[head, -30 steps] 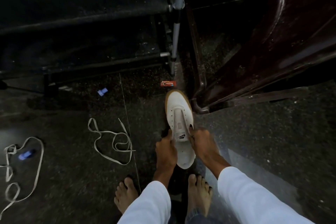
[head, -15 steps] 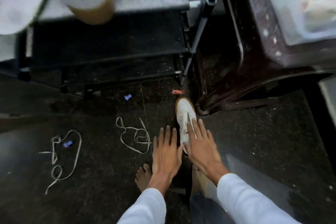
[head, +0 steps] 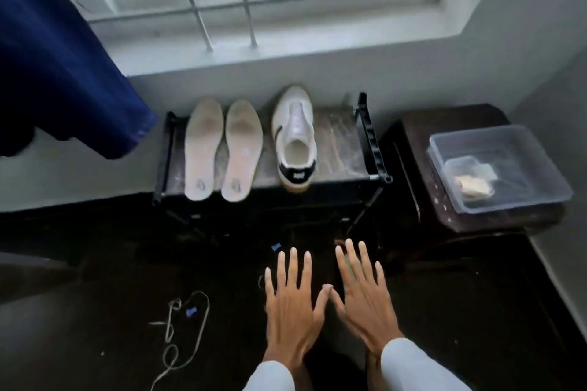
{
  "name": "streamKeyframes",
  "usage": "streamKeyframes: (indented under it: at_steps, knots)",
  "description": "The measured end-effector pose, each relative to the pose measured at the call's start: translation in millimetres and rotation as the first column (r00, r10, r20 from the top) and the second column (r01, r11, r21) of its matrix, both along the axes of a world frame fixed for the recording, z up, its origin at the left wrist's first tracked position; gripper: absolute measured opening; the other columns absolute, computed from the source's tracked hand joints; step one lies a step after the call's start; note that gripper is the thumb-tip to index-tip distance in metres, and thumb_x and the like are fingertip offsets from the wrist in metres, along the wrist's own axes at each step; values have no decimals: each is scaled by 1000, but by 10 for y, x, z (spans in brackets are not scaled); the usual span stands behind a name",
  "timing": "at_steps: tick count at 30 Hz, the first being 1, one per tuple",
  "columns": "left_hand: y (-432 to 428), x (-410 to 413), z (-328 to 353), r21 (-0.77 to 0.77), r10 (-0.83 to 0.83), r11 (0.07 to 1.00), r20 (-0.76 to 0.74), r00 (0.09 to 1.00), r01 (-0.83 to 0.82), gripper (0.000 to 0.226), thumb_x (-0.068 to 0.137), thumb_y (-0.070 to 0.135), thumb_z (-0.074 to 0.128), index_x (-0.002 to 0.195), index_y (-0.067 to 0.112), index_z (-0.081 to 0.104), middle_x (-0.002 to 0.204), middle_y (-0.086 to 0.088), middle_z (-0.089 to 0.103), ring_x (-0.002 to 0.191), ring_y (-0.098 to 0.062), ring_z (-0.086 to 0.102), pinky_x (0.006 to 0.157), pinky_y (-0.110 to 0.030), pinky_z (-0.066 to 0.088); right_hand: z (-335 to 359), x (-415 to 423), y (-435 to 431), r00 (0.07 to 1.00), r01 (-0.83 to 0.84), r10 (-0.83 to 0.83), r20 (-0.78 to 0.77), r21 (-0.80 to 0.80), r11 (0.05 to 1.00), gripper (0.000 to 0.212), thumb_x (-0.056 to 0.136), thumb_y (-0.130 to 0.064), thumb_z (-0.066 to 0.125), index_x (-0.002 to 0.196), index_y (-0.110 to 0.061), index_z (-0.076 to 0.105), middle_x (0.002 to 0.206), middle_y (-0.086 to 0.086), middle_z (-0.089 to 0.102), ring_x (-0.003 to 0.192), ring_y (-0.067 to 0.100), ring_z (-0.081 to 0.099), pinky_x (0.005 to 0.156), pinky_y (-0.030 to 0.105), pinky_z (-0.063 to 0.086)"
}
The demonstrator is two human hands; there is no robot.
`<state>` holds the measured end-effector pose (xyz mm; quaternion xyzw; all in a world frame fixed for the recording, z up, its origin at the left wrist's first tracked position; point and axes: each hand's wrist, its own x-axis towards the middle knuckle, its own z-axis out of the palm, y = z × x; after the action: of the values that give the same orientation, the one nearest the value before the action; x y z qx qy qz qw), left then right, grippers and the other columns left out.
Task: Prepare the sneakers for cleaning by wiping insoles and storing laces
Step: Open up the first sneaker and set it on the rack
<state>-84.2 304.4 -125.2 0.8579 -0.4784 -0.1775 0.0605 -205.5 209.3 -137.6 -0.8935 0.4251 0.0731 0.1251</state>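
Down on the dark floor, left hand (head: 290, 311) and right hand (head: 360, 301) hover flat, fingers spread, holding nothing. That loose lace (head: 181, 330) could get stepped on or overlooked, and the insoles (head: 222, 149) overhanging the rack (head: 368, 133) edge could get knocked off.

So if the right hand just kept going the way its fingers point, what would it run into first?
Probably the rack's black frame below the shelf; the right hand, open and empty, points there. Depth is unclear, so it might meet the floor first.
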Motion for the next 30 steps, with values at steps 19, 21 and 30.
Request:
streamKeyframes:
  at_steps: [19, 21, 30]
  knots:
    - [-1373, 1251, 1056, -206, 138, 967, -87, 987, -153, 63, 101, 46, 36, 155, 17, 25, 160, -8, 32, 149, -25, 25, 121, -40, 24, 1034, 1311, -1166, 988, 23, -20, 151, -23, 999, 79, 90, -64, 11, 154, -21, -4, 163, 3, -10, 149, 22, -13, 120, 48, 15]
    - [-1556, 1345, 1007, -204, 169, 960, -129, 977, -193, 61, 101, 43, 40, 155, 17, 25, 158, -8, 34, 148, -25, 28, 119, -39, 28, 994, 1412, -1358, 989, 4, -2, 148, -15, 1000, 77, 91, -64, 10, 154, -22, -6, 162, 2, -13, 149, 22, -15, 120, 47, 12]
    - [-2261, 1689, 721, -141, 286, 935, -244, 927, -326, 55, 101, 34, 43, 152, 16, 31, 152, -11, 43, 135, -28, 46, 105, -41, 43, 725, 1702, -2072, 988, -81, 69, 134, 81, 993, 73, 98, -57, 24, 154, -17, -1, 163, 7, 1, 150, 23, 0, 119, 45, 23]
